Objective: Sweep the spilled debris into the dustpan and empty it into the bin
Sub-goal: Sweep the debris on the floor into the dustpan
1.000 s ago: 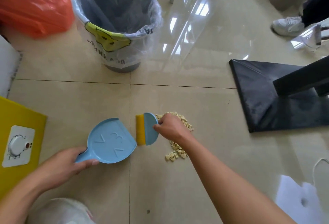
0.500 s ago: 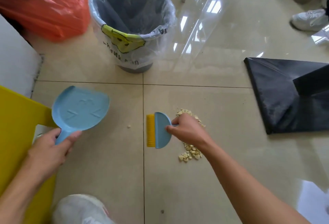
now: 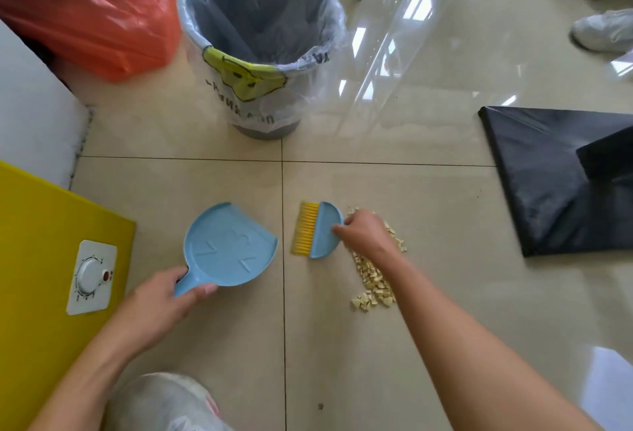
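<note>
A light blue dustpan lies flat on the tiled floor, its open edge facing right. My left hand grips its handle. A small blue brush with yellow bristles sits just right of the pan with a gap between them, and my right hand holds it. A strip of pale yellow debris lies under and behind my right hand, partly hidden by it. The grey bin, lined with a clear bag, stands on the floor beyond the pan.
An orange plastic bag lies left of the bin. A yellow box with a white dial sits at the left. A black stand base is at the right. My shoe is near the bottom edge; another person's shoe is top right.
My left hand raised the dustpan up and to the left, then brought it back down flat beside the brush. The brush and my right hand stayed by the debris.
</note>
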A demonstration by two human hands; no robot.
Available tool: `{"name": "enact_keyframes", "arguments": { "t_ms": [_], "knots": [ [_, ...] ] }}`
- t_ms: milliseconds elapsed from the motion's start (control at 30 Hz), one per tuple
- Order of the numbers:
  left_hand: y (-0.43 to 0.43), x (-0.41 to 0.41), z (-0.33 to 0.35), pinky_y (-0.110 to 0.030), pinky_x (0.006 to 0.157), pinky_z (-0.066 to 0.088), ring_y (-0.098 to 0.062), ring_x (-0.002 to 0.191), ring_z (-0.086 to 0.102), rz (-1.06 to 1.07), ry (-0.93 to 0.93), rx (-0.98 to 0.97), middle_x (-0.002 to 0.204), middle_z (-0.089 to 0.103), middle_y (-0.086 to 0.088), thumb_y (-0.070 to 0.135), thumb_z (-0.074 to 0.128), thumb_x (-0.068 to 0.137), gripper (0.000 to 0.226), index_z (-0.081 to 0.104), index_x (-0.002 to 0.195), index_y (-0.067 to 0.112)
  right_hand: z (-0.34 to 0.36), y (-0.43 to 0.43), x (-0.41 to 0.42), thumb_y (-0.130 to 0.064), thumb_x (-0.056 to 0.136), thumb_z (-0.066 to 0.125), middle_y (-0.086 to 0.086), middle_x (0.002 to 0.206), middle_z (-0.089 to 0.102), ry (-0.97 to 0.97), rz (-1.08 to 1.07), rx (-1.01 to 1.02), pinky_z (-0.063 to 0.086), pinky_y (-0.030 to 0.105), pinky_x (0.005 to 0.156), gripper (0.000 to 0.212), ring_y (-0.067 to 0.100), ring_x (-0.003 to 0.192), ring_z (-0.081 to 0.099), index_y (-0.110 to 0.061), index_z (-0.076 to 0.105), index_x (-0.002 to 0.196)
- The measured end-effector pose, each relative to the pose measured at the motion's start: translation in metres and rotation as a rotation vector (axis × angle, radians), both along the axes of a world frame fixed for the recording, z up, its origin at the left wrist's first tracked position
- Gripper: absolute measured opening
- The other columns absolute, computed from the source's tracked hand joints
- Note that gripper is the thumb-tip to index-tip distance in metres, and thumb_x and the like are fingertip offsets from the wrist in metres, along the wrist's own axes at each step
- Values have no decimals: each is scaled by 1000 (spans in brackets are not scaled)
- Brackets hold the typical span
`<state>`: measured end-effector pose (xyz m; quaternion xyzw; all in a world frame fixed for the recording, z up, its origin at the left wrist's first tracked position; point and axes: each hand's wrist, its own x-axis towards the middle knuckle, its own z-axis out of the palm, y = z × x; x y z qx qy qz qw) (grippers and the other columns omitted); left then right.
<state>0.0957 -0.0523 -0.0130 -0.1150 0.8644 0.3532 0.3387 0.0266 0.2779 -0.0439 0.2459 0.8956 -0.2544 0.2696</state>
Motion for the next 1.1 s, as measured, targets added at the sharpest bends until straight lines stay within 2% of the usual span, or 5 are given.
{"name": "enact_keyframes", "arguments": {
  "t_ms": [367, 433, 533, 700, 1100],
  "knots": [
    [42, 13, -10, -22, 58, 41, -4, 65, 57, -246, -76, -7, 74, 65, 13, 45, 68, 92, 15, 66, 88, 30, 64, 73, 29, -39, 91, 66, -6, 52, 33, 115, -41, -69, 25, 29, 52, 37, 12, 49, 31, -3, 75, 91],
    [48, 15, -16, -23, 75, 50, -3, 87, 65, -391, -135, -25, 96, 72, 20, 49, 65, 91, 6, 64, 94, 44, 86, 90, 40, -36, 92, 62, -6, 50, 37, 71, 54, 111, 26, 29, 49, 34, 14, 47, 35, -4, 72, 84],
    [53, 15, -18, -32, 91, 53, -11, 107, 65, -534, -187, -145, 120, 70, 21, 54, 59, 90, 29, 63, 118, 45, 95, 106, 69, -32, 88, 53, 2, 67, 64, -66, 180, 522, 45, 29, 58, 26, 26, 65, 61, -10, 63, 79],
    [79, 15, -21, -35, 93, 54, -18, 112, 66, -626, -219, -157, 123, 71, 15, 54, 55, 89, 36, 63, 122, 42, 71, 82, 101, -20, 89, 49, 10, 113, 73, -299, 239, 576, 52, 34, 80, 26, 30, 103, 69, -15, 67, 107],
    [120, 26, -26, -33, 91, 51, -22, 104, 65, -552, -258, -8, 122, 72, -1, 41, 61, 94, 32, 67, 120, 24, 61, -24, 111, -12, 91, 47, 9, 108, 70, -144, 556, 457, 37, 34, 66, 25, 34, 99, 68, -15, 65, 109]
  ]
}}
